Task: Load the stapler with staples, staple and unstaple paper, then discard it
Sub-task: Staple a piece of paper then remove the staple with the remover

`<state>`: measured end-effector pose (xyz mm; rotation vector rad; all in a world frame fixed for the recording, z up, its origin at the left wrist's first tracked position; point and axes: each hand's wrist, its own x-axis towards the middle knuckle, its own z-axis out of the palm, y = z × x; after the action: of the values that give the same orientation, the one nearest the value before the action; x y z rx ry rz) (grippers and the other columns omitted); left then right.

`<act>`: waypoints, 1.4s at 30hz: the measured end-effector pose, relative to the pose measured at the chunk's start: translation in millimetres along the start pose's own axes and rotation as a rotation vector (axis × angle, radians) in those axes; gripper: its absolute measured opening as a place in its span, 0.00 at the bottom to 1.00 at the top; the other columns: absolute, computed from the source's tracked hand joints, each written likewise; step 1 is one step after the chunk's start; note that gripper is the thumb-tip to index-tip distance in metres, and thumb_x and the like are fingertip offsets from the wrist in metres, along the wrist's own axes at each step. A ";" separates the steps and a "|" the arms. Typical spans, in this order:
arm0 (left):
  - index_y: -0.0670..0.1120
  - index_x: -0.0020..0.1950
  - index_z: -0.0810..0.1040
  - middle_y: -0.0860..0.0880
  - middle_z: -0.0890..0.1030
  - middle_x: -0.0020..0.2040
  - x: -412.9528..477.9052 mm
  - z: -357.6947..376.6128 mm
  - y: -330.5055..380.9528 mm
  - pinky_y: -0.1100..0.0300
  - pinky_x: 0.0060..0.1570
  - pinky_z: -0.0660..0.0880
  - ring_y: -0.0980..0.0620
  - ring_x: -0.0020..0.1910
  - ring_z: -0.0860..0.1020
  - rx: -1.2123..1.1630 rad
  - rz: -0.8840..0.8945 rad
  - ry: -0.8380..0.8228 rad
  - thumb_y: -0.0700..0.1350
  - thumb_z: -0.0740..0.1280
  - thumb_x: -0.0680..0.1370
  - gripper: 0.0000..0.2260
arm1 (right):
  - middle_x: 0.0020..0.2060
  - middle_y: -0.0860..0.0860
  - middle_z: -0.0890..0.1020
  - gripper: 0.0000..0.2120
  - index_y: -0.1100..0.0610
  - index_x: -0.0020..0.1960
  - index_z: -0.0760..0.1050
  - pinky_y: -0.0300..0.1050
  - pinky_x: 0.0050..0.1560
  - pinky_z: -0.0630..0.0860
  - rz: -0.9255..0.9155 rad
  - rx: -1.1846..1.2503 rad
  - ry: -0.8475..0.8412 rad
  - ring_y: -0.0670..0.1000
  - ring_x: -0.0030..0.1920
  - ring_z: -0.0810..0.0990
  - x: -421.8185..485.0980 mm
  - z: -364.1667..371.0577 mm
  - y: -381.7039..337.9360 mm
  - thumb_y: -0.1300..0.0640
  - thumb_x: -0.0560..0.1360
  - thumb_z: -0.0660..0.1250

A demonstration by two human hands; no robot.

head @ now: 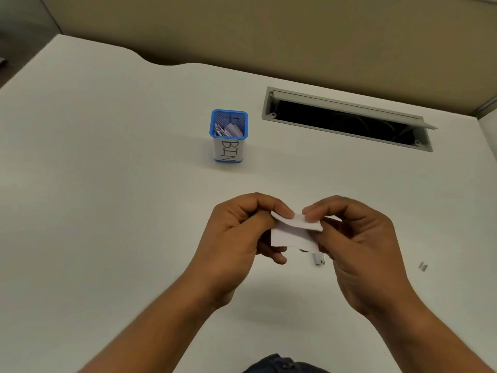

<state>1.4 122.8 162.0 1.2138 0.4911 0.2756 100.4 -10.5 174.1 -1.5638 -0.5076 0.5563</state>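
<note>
the left hand [236, 232] and the right hand [357, 243] both pinch a small folded paper [294, 232] above the white desk [107, 184]; the blue bin [228, 150] stands well beyond.

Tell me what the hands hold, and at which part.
Both hands hold one small folded paper above the desk. The left hand pinches its left end and the right hand its right end, thumbs on the top edge.
</note>
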 end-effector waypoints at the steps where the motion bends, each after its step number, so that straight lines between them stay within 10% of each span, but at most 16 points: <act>1: 0.47 0.40 0.85 0.48 0.83 0.39 -0.3 -0.3 -0.6 0.60 0.30 0.78 0.52 0.30 0.80 -0.002 0.008 -0.001 0.33 0.60 0.78 0.17 | 0.38 0.48 0.84 0.23 0.50 0.35 0.83 0.35 0.35 0.76 -0.021 -0.014 -0.006 0.47 0.39 0.83 -1.4 1.1 -0.3 0.77 0.72 0.64; 10: 0.50 0.55 0.82 0.51 0.84 0.36 -2.4 -0.3 2.7 0.61 0.35 0.81 0.52 0.37 0.85 0.044 0.134 0.073 0.48 0.72 0.71 0.13 | 0.38 0.51 0.87 0.06 0.53 0.38 0.82 0.38 0.41 0.81 0.009 0.046 0.046 0.49 0.39 0.84 -2.7 0.0 -5.3 0.62 0.65 0.76; 14: 0.48 0.45 0.85 0.51 0.87 0.38 -3.9 1.1 3.4 0.64 0.34 0.80 0.52 0.38 0.85 0.069 0.127 0.141 0.50 0.73 0.68 0.09 | 0.36 0.47 0.85 0.15 0.56 0.45 0.79 0.37 0.40 0.81 0.033 0.050 0.037 0.45 0.39 0.83 -1.3 -1.0 -5.6 0.75 0.69 0.71; 18: 0.51 0.42 0.85 0.54 0.87 0.38 -7.3 -1.1 3.4 0.65 0.36 0.80 0.53 0.37 0.85 0.203 0.194 0.115 0.45 0.76 0.69 0.04 | 0.42 0.50 0.87 0.11 0.56 0.52 0.83 0.39 0.42 0.81 0.107 0.048 -0.063 0.50 0.43 0.84 -0.1 -0.1 -10.9 0.58 0.69 0.72; 30: 0.50 0.40 0.87 0.52 0.87 0.36 -7.9 -0.4 6.7 0.64 0.33 0.78 0.54 0.35 0.84 0.164 0.147 0.100 0.51 0.74 0.69 0.06 | 0.30 0.50 0.86 0.11 0.52 0.35 0.86 0.33 0.34 0.76 0.007 -0.199 -0.109 0.45 0.31 0.83 3.7 7.5 -18.7 0.45 0.65 0.73; 42: 0.47 0.40 0.87 0.48 0.86 0.35 41.7 -48.9 31.4 0.64 0.33 0.79 0.55 0.33 0.83 0.263 0.092 0.235 0.37 0.73 0.74 0.07 | 0.31 0.56 0.86 0.11 0.52 0.40 0.87 0.37 0.28 0.77 0.223 -0.097 0.024 0.47 0.27 0.80 26.6 -0.7 1.7 0.66 0.72 0.72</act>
<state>14.6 192.7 169.8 1.4708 0.6919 0.4461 121.6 5.4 171.1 -1.7298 -0.3487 0.6899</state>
